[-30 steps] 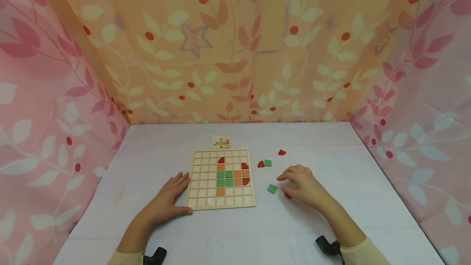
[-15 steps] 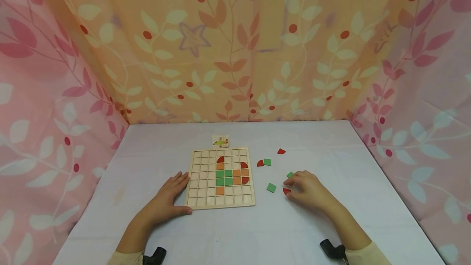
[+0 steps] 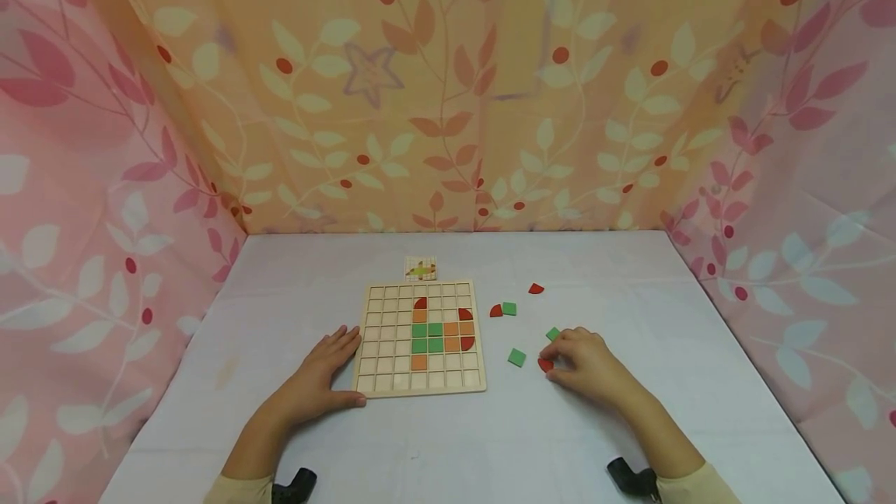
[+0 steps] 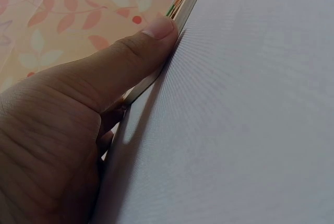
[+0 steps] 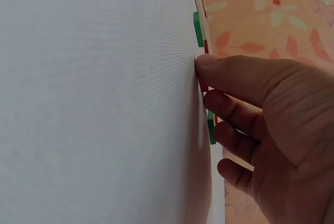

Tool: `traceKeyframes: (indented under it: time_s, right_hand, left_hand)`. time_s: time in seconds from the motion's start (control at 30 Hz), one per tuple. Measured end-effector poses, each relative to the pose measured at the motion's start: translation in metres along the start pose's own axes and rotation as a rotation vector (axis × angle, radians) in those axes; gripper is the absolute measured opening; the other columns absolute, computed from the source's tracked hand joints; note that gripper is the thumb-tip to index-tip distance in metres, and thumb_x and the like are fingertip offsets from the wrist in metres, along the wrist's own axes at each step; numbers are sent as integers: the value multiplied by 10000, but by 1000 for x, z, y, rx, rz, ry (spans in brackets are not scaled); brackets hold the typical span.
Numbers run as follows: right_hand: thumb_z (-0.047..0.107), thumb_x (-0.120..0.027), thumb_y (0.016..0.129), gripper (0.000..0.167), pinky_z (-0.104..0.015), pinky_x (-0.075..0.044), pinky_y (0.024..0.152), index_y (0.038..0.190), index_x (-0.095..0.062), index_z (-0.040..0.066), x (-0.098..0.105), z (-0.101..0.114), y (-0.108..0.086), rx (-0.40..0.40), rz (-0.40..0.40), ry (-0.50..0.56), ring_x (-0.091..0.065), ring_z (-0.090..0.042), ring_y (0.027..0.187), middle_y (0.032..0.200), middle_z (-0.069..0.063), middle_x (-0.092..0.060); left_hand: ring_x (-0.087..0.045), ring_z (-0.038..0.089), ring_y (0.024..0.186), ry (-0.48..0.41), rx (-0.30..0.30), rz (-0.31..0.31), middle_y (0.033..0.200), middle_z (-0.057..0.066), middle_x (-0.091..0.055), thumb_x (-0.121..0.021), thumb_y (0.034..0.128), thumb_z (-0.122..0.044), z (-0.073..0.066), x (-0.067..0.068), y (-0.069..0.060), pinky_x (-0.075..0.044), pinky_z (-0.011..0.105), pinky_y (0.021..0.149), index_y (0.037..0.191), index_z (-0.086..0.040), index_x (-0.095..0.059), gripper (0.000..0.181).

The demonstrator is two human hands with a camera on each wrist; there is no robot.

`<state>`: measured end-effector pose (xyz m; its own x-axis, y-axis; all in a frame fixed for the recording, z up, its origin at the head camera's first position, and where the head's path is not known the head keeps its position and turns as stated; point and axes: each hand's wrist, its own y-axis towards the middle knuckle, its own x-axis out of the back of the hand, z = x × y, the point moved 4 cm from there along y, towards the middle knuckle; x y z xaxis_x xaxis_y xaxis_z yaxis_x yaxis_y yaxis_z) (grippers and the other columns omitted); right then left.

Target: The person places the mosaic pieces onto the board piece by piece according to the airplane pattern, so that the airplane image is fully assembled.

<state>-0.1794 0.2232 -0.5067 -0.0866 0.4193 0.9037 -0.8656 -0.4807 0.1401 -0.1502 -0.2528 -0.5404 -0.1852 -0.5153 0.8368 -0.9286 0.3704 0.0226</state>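
Note:
A square wooden grid board (image 3: pixel 383 390) lies on the table with green, orange and red tiles in some of its cells. My left hand (image 3: pixel 318 379) rests at its lower left corner, fingers straight along the left edge and thumb at the front edge. In the left wrist view the thumb (image 4: pixel 141 49) touches the board's side. My right hand (image 3: pixel 588 364) is down on the table right of the board, thumb and fingertips pinching a red quarter-circle tile (image 3: pixel 545 365). In the right wrist view that red tile (image 5: pixel 203 83) shows partly under the thumb.
Near the right hand lie a green square tile (image 3: pixel 516 358) and another green tile (image 3: pixel 553 334), partly covered. Farther back are a green tile (image 3: pixel 509 309), a red quarter-circle (image 3: pixel 496 310) and another red piece (image 3: pixel 536 288). A small pattern card (image 3: pixel 421 268) sits behind the board.
My right hand has moved slightly right and down onto the red quarter-circle tile, uncovering part of a green tile behind it. The left hand stays at the board.

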Motion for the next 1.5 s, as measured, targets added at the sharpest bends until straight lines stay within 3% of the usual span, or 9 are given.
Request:
traceKeyframes:
  time_s: [0.27,0.8,0.93,1.13,1.5]
  right_hand:
    - [192,-854,807,235,-446,-434,930,1018,-787,271,-1,1,0,-20,27,-20,-575,-135,1002,982,166,-673]
    - [180,-815,841,197,-452,-468,952,1025,-786,244,8,7,6,-28,47,-14,-576,-133,1012,973,164,-671]
    - [154,-816,839,203,-449,-482,946,1025,-786,228,17,16,12,4,1,18,-587,-125,1002,975,153,-688]
    - [189,-827,845,221,-452,-481,957,1051,-778,255,28,33,27,-9,-2,71,-600,-153,1017,984,172,-685]
    - [241,-839,850,212,-471,-446,1025,1051,-772,256,27,64,56,31,-3,83,-603,-148,1040,982,175,-667]
  left_hand:
    - [-146,293,1589,1,-7,1,1698,9,-253,-828,694,-677,-1,0,1,-98,518,1282,1606,-106,-343,1180]
    - [-148,298,1588,-2,-11,-8,1696,7,-260,-824,683,-690,0,0,3,-104,528,1279,1602,-102,-351,1189]
    - [-147,298,1589,2,-6,-3,1695,12,-262,-836,679,-675,0,0,3,-110,540,1276,1599,-95,-353,1190]
    - [-152,303,1587,-3,7,3,1692,18,-269,-851,680,-653,-2,1,2,-119,563,1269,1598,-95,-355,1184]
    - [-151,306,1587,-5,8,11,1693,21,-266,-849,682,-653,-2,1,1,-115,568,1270,1599,-89,-351,1186]
